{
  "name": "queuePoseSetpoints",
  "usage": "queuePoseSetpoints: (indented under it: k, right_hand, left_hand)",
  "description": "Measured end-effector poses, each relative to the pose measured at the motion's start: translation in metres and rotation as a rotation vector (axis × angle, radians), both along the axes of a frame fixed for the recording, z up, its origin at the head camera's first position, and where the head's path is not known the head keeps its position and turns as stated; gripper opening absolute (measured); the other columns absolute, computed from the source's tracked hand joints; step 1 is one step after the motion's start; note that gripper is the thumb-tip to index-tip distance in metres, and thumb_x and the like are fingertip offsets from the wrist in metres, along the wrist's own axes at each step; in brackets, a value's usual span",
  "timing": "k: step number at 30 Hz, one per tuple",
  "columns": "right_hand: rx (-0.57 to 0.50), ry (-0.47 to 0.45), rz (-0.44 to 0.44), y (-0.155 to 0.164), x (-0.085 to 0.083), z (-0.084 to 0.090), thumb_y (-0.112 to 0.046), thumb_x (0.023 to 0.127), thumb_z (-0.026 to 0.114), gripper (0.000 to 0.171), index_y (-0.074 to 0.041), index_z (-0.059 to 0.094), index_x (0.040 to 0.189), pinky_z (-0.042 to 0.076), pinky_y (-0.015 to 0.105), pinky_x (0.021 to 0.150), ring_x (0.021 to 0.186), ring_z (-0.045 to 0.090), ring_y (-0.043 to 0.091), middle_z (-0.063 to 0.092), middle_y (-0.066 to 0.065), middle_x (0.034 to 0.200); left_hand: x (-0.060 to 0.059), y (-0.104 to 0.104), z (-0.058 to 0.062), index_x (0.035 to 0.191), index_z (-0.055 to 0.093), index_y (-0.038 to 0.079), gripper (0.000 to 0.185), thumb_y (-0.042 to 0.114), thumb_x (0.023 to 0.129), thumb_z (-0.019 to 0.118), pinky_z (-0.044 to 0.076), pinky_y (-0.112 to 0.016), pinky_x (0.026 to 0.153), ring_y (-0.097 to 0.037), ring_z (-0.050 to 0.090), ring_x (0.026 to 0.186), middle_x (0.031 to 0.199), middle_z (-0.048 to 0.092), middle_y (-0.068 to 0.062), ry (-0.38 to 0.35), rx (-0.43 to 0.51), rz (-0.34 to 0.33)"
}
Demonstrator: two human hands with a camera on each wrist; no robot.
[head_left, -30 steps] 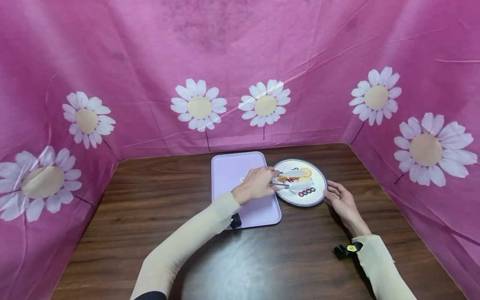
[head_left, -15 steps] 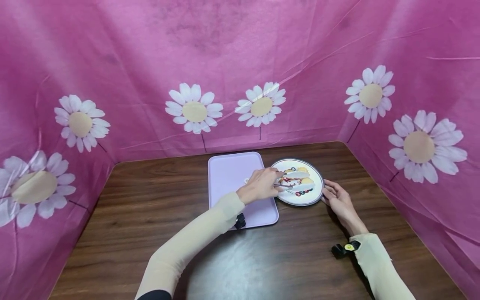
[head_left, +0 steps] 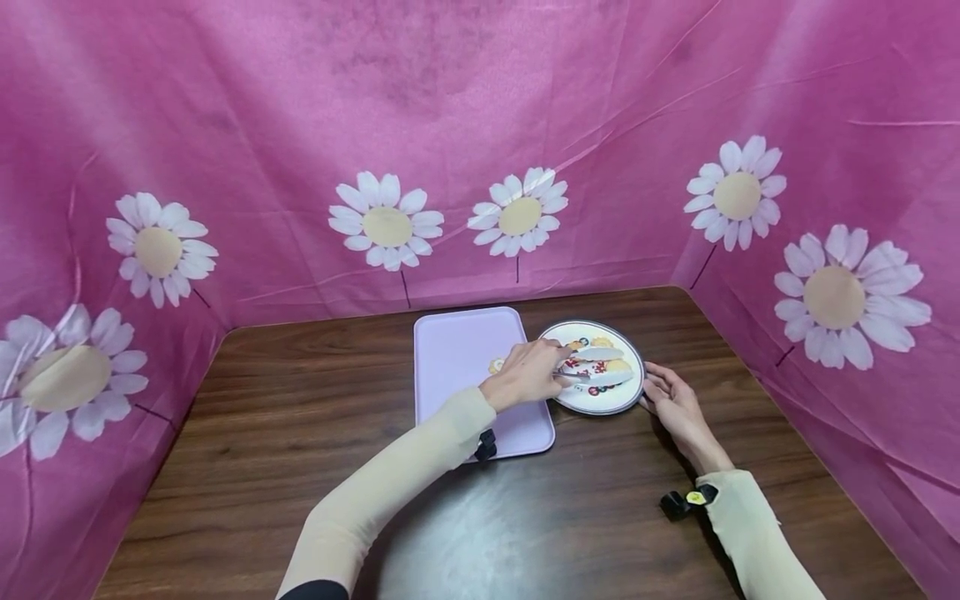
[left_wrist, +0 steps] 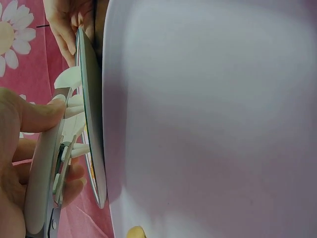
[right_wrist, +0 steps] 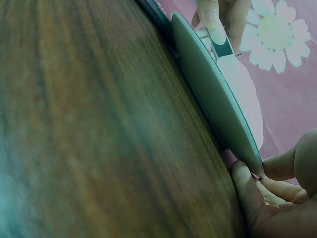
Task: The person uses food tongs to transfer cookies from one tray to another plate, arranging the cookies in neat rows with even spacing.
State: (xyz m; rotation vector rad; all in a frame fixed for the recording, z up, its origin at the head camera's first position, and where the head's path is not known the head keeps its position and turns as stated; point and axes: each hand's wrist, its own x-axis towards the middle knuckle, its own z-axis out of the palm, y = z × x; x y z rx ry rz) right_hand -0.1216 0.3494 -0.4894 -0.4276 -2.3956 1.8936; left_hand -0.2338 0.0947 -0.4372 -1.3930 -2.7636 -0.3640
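Note:
My left hand [head_left: 528, 372] grips a pair of tongs [left_wrist: 40, 173] with a grey handle and broad white ends. Those ends reach over a round white plate [head_left: 592, 405] with a dark rim and a printed pattern. Near the plate's far edge lies a yellow biscuit-like piece [head_left: 602, 342]; another yellow round piece [head_left: 618, 366] shows between the tong ends. Whether the tongs touch it I cannot tell. My right hand [head_left: 681, 412] pinches the plate's right rim, thumb on top and fingers beneath. The lilac tray [head_left: 453, 350] sits left of the plate, partly under my left forearm.
A small yellowish piece [head_left: 495, 365] lies on the tray, partly hidden behind my left hand. The wooden table [head_left: 300, 400] ends at a pink flowered cloth [head_left: 450, 83] on the back and both sides. Plate and tray stand close together.
My left hand and the tongs have shifted a little to the right over the plate. More of the yellowish piece on the tray shows. The right hand keeps its hold.

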Motion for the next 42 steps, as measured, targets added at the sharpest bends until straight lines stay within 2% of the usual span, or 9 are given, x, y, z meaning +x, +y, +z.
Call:
queuePoseSetpoints:
  k: [2, 17, 23, 27, 30, 34, 39, 42]
  right_hand:
    - [-0.005, 0.002, 0.002, 0.000, 0.000, -0.001, -0.014, 0.112, 0.040, 0.055, 0.006, 0.025, 0.161, 0.051, 0.007, 0.089, 0.105, 0.054, -0.020, 0.039, 0.032, 0.155]
    - [-0.014, 0.012, 0.014, -0.003, -0.002, -0.004, -0.014, 0.112, 0.042, 0.056, 0.008, 0.024, 0.161, 0.051, 0.008, 0.090, 0.105, 0.055, -0.019, 0.044, 0.029, 0.151]
    - [-0.017, 0.011, 0.019, -0.003, -0.002, -0.006, -0.012, 0.112, 0.042, 0.056, 0.008, 0.024, 0.161, 0.052, 0.008, 0.090, 0.104, 0.055, -0.019, 0.048, 0.024, 0.147]
    - [-0.022, 0.021, 0.017, -0.002, -0.002, -0.005, -0.013, 0.112, 0.043, 0.057, 0.008, 0.024, 0.161, 0.052, 0.008, 0.090, 0.104, 0.056, -0.018, 0.053, 0.015, 0.141]
    - [-0.037, 0.042, 0.015, -0.002, -0.001, -0.004, -0.013, 0.111, 0.044, 0.057, 0.010, 0.024, 0.160, 0.052, 0.008, 0.089, 0.104, 0.057, -0.017, 0.060, -0.002, 0.128]
    - [-0.071, 0.073, 0.014, 0.000, -0.001, -0.003, -0.010, 0.110, 0.045, 0.057, 0.013, 0.024, 0.158, 0.053, 0.008, 0.088, 0.103, 0.059, -0.016, 0.060, -0.021, 0.112]
    - [-0.092, 0.087, 0.018, 0.001, 0.000, -0.003, -0.010, 0.110, 0.046, 0.057, 0.013, 0.024, 0.158, 0.053, 0.009, 0.088, 0.103, 0.060, -0.015, 0.060, -0.026, 0.108]
    - [-0.082, 0.083, 0.017, 0.002, 0.000, -0.003, -0.010, 0.110, 0.046, 0.057, 0.013, 0.024, 0.158, 0.053, 0.008, 0.087, 0.103, 0.060, -0.016, 0.060, -0.026, 0.108]
  left_hand:
    - [0.000, 0.000, 0.000, 0.128, 0.071, 0.016, 0.043, 0.041, 0.094, 0.075, 0.050, -0.025, 0.059, -0.010, 0.062, 0.078, 0.104, 0.069, 0.003, -0.002, -0.004, 0.002]
    - [0.004, -0.002, 0.000, 0.130, 0.069, 0.015, 0.047, 0.042, 0.092, 0.077, 0.051, -0.025, 0.059, -0.012, 0.065, 0.084, 0.109, 0.070, 0.001, 0.011, 0.016, -0.007]
    - [0.006, -0.007, 0.001, 0.143, 0.063, 0.017, 0.059, 0.043, 0.092, 0.076, 0.054, -0.027, 0.064, -0.012, 0.066, 0.091, 0.121, 0.071, 0.001, 0.012, 0.012, 0.015]
    - [0.006, -0.015, 0.001, 0.144, 0.062, 0.017, 0.061, 0.045, 0.092, 0.076, 0.058, -0.032, 0.072, -0.013, 0.067, 0.103, 0.129, 0.070, 0.002, -0.004, 0.028, 0.035]
    - [0.006, -0.023, 0.001, 0.142, 0.063, 0.016, 0.060, 0.044, 0.092, 0.077, 0.060, -0.037, 0.079, -0.016, 0.067, 0.113, 0.133, 0.069, 0.001, -0.020, 0.043, 0.046]
    - [0.005, -0.037, 0.004, 0.147, 0.059, 0.014, 0.064, 0.041, 0.091, 0.078, 0.061, -0.040, 0.084, -0.018, 0.066, 0.121, 0.141, 0.066, -0.004, -0.039, 0.065, 0.063]
    - [0.005, -0.056, 0.008, 0.148, 0.058, 0.014, 0.065, 0.042, 0.093, 0.076, 0.061, -0.041, 0.087, -0.020, 0.065, 0.125, 0.143, 0.065, -0.005, -0.039, 0.091, 0.086]
    - [0.005, -0.068, 0.008, 0.148, 0.059, 0.014, 0.064, 0.042, 0.093, 0.075, 0.061, -0.040, 0.084, -0.018, 0.066, 0.120, 0.139, 0.067, -0.003, -0.032, 0.106, 0.098]
